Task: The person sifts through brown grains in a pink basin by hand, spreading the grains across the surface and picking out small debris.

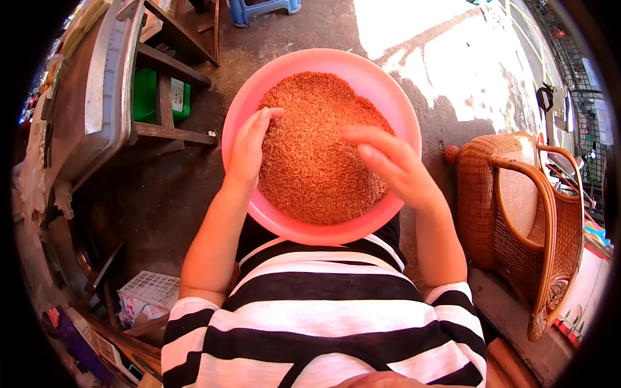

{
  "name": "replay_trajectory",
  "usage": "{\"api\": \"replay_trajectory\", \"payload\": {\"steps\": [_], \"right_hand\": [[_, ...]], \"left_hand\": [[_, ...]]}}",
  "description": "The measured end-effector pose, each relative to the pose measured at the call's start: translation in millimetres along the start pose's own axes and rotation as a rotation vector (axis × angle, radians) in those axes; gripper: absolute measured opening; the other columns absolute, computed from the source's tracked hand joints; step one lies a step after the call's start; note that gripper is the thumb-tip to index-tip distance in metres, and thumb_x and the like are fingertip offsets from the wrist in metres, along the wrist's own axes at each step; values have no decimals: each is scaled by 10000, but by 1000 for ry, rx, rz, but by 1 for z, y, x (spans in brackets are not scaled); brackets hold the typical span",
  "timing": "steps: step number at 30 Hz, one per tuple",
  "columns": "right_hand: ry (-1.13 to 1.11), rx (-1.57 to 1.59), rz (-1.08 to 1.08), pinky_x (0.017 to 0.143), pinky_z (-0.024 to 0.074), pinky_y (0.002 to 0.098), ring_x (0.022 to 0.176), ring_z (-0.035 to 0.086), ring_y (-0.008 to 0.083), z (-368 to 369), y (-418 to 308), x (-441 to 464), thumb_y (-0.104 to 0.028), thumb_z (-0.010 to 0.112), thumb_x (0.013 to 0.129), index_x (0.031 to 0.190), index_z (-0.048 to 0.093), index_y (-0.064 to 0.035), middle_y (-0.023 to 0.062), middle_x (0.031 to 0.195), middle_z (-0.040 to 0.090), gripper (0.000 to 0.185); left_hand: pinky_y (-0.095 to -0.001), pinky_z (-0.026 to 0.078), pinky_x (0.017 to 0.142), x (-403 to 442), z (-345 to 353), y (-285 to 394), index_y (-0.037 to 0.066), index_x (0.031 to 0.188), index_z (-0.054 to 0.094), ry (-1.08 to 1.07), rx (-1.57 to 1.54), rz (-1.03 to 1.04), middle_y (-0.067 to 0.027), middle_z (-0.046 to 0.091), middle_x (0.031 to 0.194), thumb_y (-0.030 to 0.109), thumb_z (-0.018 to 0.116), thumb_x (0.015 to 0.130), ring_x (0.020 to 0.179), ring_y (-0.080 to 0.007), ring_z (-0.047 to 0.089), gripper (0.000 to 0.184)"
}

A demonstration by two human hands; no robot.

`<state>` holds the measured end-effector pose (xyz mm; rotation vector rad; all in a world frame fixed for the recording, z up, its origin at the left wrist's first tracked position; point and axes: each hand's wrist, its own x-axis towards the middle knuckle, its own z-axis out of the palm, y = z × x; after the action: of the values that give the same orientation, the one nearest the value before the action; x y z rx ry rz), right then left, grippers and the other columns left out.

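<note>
A round pink basin [284, 226] rests on the person's lap, holding a wide heap of small reddish-brown grains [317, 161]. At the basin's left side, my left hand [251, 147] lies against the edge of the grains, its fingertips curving inward with nothing visible held. My right hand [391, 161] is over the right part of the heap, index finger and thumb pointing left and slightly apart. No object shows between them. The other fingers of that hand are partly hidden.
A wicker chair [479, 200] stands at the right. On the left are a wooden-legged table [171, 134], a green bin [145, 96] and a white basket [150, 288]. A blue stool [264, 9] is at the top, near sunlit ground.
</note>
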<state>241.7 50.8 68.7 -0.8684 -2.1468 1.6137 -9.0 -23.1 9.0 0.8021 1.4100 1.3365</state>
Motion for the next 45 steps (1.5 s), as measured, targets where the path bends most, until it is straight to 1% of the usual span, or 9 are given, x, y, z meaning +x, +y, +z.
{"api": "replay_trajectory", "payload": {"steps": [3, 5, 10, 16, 21, 23, 29, 37, 45], "right_hand": [[170, -30, 23, 969, 432, 351, 1137, 577, 290, -17, 29, 42, -335, 480, 998, 1245, 575, -19, 152, 1214, 622, 412], [106, -141, 177, 1022, 386, 315, 1200, 530, 189, -20, 35, 76, -311, 470, 1012, 1285, 560, -29, 84, 1265, 598, 403], [32, -409, 225, 1033, 378, 345, 1204, 534, 223, 7, 62, 140, -469, 397, 1008, 1316, 545, -51, 106, 1293, 587, 539], [-150, -19, 437, 990, 408, 362, 1107, 581, 207, 4, 40, 125, -487, 390, 1010, 1258, 591, -40, 98, 1252, 606, 549], [-408, -190, 99, 999, 402, 377, 1124, 577, 311, 6, 20, 85, -401, 480, 978, 1165, 644, -27, 145, 1208, 625, 449], [-155, -327, -201, 1000, 391, 438, 1165, 536, 332, 24, 8, 47, -360, 532, 947, 1131, 656, -50, 150, 1212, 609, 382], [-101, -346, -141, 1118, 198, 591, 1346, 387, 353, 17, 4, -16, -344, 577, 926, 1183, 651, -107, 125, 1337, 547, 357], [593, 359, 103, 1038, 356, 313, 1180, 519, 184, 12, 42, -15, -231, 469, 1019, 1198, 605, -10, 94, 1209, 597, 315], [696, 660, 66, 1015, 391, 324, 1142, 535, 165, 23, 55, -6, -272, 435, 1035, 1204, 587, 0, 76, 1183, 595, 355]], "left_hand": [[-304, 315, 1050, 0, -1, -3, -11, 1134, 621, -1, 22, 12, -78, 609, 1155, 345, 416, 1031, 1154, -163, 502, 423], [-304, 326, 1043, 2, -1, -3, -12, 1137, 620, 4, 12, 13, -80, 609, 1159, 342, 416, 1030, 1151, -164, 508, 423], [-303, 355, 1024, 0, 4, 1, -15, 1147, 617, 34, -35, -17, -85, 610, 1166, 338, 420, 1030, 1142, -167, 523, 422], [-303, 355, 1026, -4, 1, 4, -18, 1159, 609, 31, -39, -26, -87, 604, 1175, 332, 419, 1032, 1143, -164, 521, 418], [-301, 353, 1029, -3, 1, 5, -17, 1161, 606, 22, -74, -14, -84, 601, 1172, 318, 410, 1037, 1147, -158, 515, 407], [-300, 349, 1031, -1, 1, 4, -16, 1161, 605, 18, -69, -6, -80, 601, 1169, 316, 408, 1038, 1150, -155, 512, 405], [-295, 331, 1044, -2, 3, 4, -20, 1175, 598, 33, 31, 27, -75, 591, 1189, 311, 420, 1036, 1170, -146, 494, 400], [-300, 287, 1095, -3, 16, 31, 4, 1314, 532, 188, -81, -97, -70, 523, 1361, 293, 412, 1033, 1303, -186, 430, 421], [-296, 341, 1055, 66, 9, 4, 6, 1336, 515, -133, 268, -235, -61, 535, 1343, 351, 476, 1006, 1240, -159, 479, 479]]}}
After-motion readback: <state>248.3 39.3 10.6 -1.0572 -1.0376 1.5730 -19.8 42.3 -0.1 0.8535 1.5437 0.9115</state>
